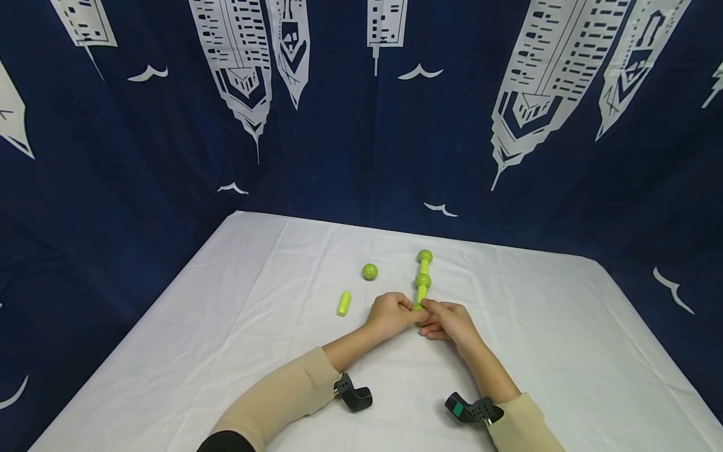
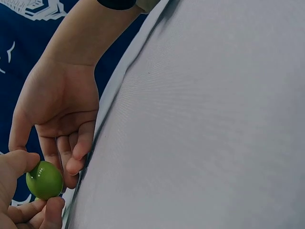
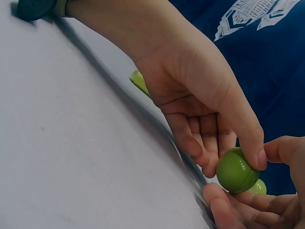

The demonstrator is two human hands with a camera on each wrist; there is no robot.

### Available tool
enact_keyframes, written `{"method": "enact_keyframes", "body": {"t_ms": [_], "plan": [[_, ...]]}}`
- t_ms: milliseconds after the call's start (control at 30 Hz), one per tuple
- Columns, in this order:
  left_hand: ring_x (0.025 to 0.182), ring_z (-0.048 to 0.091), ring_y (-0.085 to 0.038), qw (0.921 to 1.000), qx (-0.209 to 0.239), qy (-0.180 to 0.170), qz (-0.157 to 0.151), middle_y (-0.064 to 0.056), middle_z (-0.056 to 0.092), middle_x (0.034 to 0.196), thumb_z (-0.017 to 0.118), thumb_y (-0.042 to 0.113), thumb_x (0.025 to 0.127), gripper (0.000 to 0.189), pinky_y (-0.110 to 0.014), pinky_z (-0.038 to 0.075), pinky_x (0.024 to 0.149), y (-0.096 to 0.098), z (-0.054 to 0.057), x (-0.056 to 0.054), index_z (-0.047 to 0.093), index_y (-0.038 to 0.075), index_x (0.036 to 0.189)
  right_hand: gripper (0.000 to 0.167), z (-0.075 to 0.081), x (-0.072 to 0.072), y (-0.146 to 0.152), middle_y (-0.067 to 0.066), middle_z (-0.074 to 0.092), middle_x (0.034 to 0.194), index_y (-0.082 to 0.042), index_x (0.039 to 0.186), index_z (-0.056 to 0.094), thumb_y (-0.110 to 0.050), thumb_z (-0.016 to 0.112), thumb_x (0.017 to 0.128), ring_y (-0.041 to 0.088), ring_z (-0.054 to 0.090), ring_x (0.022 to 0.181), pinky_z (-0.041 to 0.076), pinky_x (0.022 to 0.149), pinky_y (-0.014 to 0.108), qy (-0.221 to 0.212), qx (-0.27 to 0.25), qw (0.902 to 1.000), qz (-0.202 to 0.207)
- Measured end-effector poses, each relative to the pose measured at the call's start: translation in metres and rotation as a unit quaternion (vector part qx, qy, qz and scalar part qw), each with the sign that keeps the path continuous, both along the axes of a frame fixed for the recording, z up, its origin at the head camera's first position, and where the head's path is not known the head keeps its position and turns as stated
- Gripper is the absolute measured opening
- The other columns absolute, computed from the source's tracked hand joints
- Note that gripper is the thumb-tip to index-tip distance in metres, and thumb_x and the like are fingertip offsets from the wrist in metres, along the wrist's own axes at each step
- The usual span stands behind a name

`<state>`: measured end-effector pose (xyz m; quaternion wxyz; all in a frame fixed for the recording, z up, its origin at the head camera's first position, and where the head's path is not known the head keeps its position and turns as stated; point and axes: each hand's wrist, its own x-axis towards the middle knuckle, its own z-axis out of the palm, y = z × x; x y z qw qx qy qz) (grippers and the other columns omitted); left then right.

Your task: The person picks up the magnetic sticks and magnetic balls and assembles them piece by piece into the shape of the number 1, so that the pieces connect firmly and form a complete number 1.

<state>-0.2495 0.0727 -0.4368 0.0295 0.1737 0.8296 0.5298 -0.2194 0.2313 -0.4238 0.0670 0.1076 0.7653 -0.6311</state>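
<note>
A chain of green balls and yellow-green rods lies on the white table in the head view, with a far ball (image 1: 425, 255), a middle ball (image 1: 423, 280) and a rod (image 1: 421, 294) running down to the hands. At its near end is a green ball (image 2: 45, 180), glossy with a seam round it. My left hand (image 1: 391, 314) pinches this ball between thumb and fingers. From the right, my right hand (image 1: 452, 323) holds the same end, its thumb and fingertips close round the ball (image 3: 237, 170). Fingers partly hide the ball in the head view.
A loose green ball (image 1: 369, 272) and a loose yellow-green rod (image 1: 344, 304) lie left of the chain. The white cloth-covered table (image 1: 254, 270) ends at a dark blue printed curtain (image 1: 339, 157). Black wrist cameras (image 1: 353, 394) sit on both forearms.
</note>
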Motion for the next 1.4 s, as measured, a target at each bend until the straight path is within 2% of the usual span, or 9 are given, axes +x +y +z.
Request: {"method": "enact_keyframes", "body": {"t_ms": [200,400,567,667,800,967,1233,1400], "plan": [[0.057,0.055,-0.002,1.0000,0.002,0.003,0.007,0.006,0.065,0.064,0.080,0.026,0.079,0.023,-0.018,0.043,0.051,0.005,0.000,-0.002,0.070,0.005,0.077,0.050,0.001,-0.001,-0.002,0.009,0.070,0.074,0.015,0.116,0.056,-0.031,0.059,0.095,0.013,0.066,0.058,0.055,0.056,0.023,-0.001,-0.010,0.9999,0.004],[0.057,0.054,-0.001,0.9999,0.001,0.004,0.012,0.006,0.066,0.065,0.080,0.028,0.079,0.025,-0.017,0.043,0.051,0.006,0.000,-0.003,0.070,0.005,0.078,0.046,0.002,-0.003,-0.002,0.008,0.070,0.070,0.014,0.113,0.057,-0.028,0.060,0.095,0.012,0.066,0.057,0.055,0.055,0.022,-0.005,-0.018,0.9998,-0.002],[0.059,0.055,-0.002,0.9999,0.004,-0.009,0.000,0.006,0.064,0.065,0.083,0.032,0.076,0.031,-0.018,0.044,0.054,0.004,0.002,-0.002,0.071,0.004,0.082,0.040,0.002,-0.005,-0.003,0.005,0.067,0.065,0.012,0.107,0.060,-0.026,0.061,0.093,0.012,0.065,0.056,0.054,0.054,0.022,-0.011,-0.016,0.9998,-0.007],[0.063,0.057,-0.002,0.9999,0.000,-0.014,-0.009,0.006,0.065,0.069,0.083,0.031,0.076,0.033,-0.019,0.046,0.056,0.000,0.004,-0.001,0.071,0.003,0.088,0.041,0.003,-0.006,-0.004,0.004,0.066,0.064,0.012,0.108,0.059,-0.026,0.062,0.093,0.012,0.065,0.055,0.054,0.054,0.022,-0.015,-0.013,0.9998,-0.009],[0.065,0.059,-0.004,0.9999,-0.010,-0.010,-0.008,0.004,0.067,0.073,0.081,0.023,0.078,0.028,-0.019,0.048,0.058,-0.007,0.004,-0.003,0.071,0.002,0.092,0.044,0.005,-0.008,-0.004,0.005,0.067,0.066,0.013,0.112,0.057,-0.027,0.062,0.093,0.011,0.064,0.054,0.054,0.053,0.022,-0.020,-0.014,0.9996,-0.017],[0.064,0.058,-0.004,0.9999,-0.010,0.001,0.004,0.006,0.064,0.072,0.077,0.013,0.078,0.017,-0.019,0.048,0.059,-0.018,0.006,-0.004,0.071,0.004,0.090,0.042,0.004,-0.011,-0.004,0.006,0.067,0.066,0.013,0.108,0.057,-0.027,0.061,0.094,0.010,0.064,0.053,0.054,0.053,0.021,-0.017,-0.013,0.9996,-0.020],[0.065,0.060,-0.004,0.9986,-0.008,0.051,0.011,0.006,0.064,0.073,0.071,0.010,0.081,0.014,-0.021,0.049,0.059,-0.043,0.013,0.001,0.071,0.002,0.092,0.043,-0.002,-0.019,-0.003,0.004,0.066,0.066,0.013,0.109,0.056,-0.027,0.061,0.095,0.009,0.064,0.053,0.054,0.054,0.021,-0.009,-0.014,0.9997,-0.018],[0.068,0.060,-0.007,0.9966,0.003,0.071,0.041,0.003,0.065,0.077,0.067,0.006,0.082,0.014,-0.021,0.050,0.062,-0.064,0.018,-0.001,0.071,-0.001,0.094,0.044,-0.005,-0.022,-0.003,0.005,0.067,0.069,0.014,0.112,0.055,-0.027,0.060,0.096,0.010,0.065,0.055,0.055,0.056,0.022,-0.002,-0.016,0.9998,-0.011]]}}
